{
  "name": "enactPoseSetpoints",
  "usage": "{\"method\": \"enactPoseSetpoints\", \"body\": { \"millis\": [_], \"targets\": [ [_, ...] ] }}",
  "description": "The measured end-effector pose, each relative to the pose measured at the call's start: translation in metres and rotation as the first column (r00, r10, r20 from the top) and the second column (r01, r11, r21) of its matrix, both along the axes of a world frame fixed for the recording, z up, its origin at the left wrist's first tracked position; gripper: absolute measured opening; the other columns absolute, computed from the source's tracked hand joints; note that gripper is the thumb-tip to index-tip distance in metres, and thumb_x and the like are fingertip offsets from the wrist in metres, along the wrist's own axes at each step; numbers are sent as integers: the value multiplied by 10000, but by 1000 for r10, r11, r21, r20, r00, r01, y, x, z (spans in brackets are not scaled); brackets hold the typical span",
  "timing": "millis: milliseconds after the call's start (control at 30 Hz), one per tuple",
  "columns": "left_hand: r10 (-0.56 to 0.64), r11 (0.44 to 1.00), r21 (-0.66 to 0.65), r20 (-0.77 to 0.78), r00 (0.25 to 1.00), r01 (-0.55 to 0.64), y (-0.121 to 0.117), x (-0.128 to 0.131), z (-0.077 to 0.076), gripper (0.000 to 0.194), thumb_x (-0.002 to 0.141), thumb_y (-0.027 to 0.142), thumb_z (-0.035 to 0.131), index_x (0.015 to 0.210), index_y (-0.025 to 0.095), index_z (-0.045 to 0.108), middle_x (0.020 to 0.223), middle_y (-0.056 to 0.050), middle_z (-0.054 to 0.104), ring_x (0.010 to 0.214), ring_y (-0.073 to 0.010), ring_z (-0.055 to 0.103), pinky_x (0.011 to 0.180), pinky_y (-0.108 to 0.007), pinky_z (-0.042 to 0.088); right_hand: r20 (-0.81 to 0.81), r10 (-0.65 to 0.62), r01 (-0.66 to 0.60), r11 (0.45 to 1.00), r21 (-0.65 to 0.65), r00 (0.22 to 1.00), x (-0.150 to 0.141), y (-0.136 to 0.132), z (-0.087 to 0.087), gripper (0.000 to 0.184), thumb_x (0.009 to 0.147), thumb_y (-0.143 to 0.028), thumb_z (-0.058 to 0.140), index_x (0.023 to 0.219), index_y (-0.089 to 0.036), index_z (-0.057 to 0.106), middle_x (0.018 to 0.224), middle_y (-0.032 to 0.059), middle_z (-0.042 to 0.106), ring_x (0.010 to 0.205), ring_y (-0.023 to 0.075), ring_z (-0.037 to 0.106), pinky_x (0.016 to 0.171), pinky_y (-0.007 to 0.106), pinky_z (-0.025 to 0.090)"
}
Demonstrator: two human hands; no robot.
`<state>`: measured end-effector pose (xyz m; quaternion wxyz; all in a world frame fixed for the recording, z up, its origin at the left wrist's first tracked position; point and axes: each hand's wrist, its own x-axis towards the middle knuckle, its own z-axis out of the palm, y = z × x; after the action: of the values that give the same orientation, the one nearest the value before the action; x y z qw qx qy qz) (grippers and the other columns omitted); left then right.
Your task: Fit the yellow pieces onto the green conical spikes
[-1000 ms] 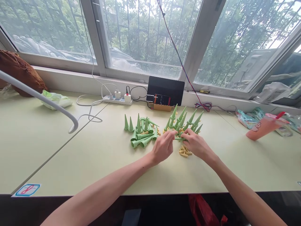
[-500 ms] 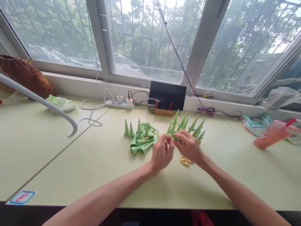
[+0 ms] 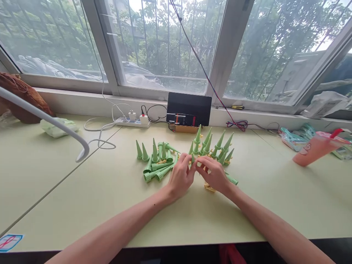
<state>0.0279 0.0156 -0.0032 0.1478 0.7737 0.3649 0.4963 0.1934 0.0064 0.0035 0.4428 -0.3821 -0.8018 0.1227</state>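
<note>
My left hand (image 3: 180,173) is closed around a green plastic plant-watering spike (image 3: 193,158), its pointed tip upward. My right hand (image 3: 213,171) pinches close against the spike's right side; whatever is between those fingertips is too small and hidden to make out. Beyond my hands stands a group of upright green spikes (image 3: 208,145) with small yellow pieces on their sides. Left of my left hand, more green spikes (image 3: 160,167) stand and lie in a pile. Small yellow pegs (image 3: 209,187) lie partly hidden below my right hand, and one green spike (image 3: 231,178) lies beside its wrist.
A black tablet (image 3: 189,106) leans at the back with a phone in front of it. Left of it is a white power strip (image 3: 133,122) with cables. A cup of pink drink (image 3: 313,149) stands at right. A white curved bar (image 3: 55,123) crosses the left side.
My view has shifted slightly, so the scene sits further left. My hands have come closer together around the spike. The spike lying by my right wrist now shows.
</note>
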Motion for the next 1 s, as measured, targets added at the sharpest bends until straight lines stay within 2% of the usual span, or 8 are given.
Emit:
{"method": "enactPoseSetpoints", "body": {
  "millis": [133, 233, 367, 500, 633, 767, 867, 1000],
  "targets": [
    [65, 998, -8, 3, 998, -65, 5, -3, 2, 185, 994, 237, 450, 812, 206, 442, 831, -5, 500, 645, -122, 464, 623, -258, 404, -21, -59, 58, 998, -13, 998, 3, 2, 6, 172, 975, -314, 529, 1052, -212, 644, 1009, 85, 685, 660, 144, 621, 559, 262, 526],
    [67, 997, -41, -57, 996, -70, 8, -4, 2, 199, 978, 225, 471, 782, 201, 449, 810, -2, 506, 625, -122, 460, 626, -265, 400, 80, -66, 67, 998, -10, 995, 9, 4, 9, 181, 982, -291, 506, 1052, -208, 651, 922, 75, 686, 646, 154, 596, 594, 281, 508],
    [-5, 995, -104, -171, 985, -13, 9, -4, -1, 165, 935, 173, 498, 773, 196, 482, 791, -6, 524, 626, -132, 485, 596, -264, 391, 265, -18, 33, 998, -52, 964, 17, 8, 9, 173, 974, -233, 509, 1023, -199, 671, 856, 56, 686, 612, 145, 569, 631, 284, 480],
    [-16, 993, -120, -180, 983, -6, 8, -4, -3, 155, 902, 144, 518, 758, 195, 487, 781, -10, 530, 627, -136, 486, 578, -265, 381, 344, 22, 4, 997, -74, 939, 23, 8, 13, 124, 922, -173, 572, 983, -186, 679, 801, 40, 677, 646, 151, 583, 618, 263, 444],
    [-16, 993, -122, -180, 983, -6, 8, -4, -4, 184, 895, 146, 531, 737, 201, 455, 778, -11, 528, 644, -144, 492, 588, -267, 381, 420, 55, -9, 994, -111, 906, 28, 4, 23, 108, 901, -187, 591, 940, -190, 692, 759, 26, 660, 652, 149, 571, 635, 263, 424],
    [-17, 990, -139, -195, 981, -11, 8, -5, -4, 199, 891, 149, 543, 732, 203, 435, 769, -5, 520, 647, -145, 488, 601, -271, 378, 548, 181, -83, 976, -200, 816, 32, -2, 35, 117, 798, -180, 669, 906, -200, 707, 797, 15, 639, 649, 138, 543, 632, 262, 402],
    [-16, 988, -154, -205, 979, -16, 8, -4, -3, 218, 899, 158, 538, 727, 205, 414, 771, -4, 514, 649, -146, 484, 602, -273, 374, 581, 235, -111, 964, -242, 779, 33, -5, 38, 167, 744, -151, 663, 897, -204, 707, 833, 19, 622, 699, 148, 555, 649, 261, 404],
    [-9, 989, -147, -217, 976, -24, 7, -4, -2, 226, 900, 155, 537, 724, 207, 404, 772, -3, 511, 666, -151, 487, 616, -277, 377, 570, 262, -116, 953, -280, 779, 34, -6, 40, 162, 742, -180, 663, 900, -206, 690, 842, 21, 593, 718, 155, 545, 651, 263, 408]
  ]
}}
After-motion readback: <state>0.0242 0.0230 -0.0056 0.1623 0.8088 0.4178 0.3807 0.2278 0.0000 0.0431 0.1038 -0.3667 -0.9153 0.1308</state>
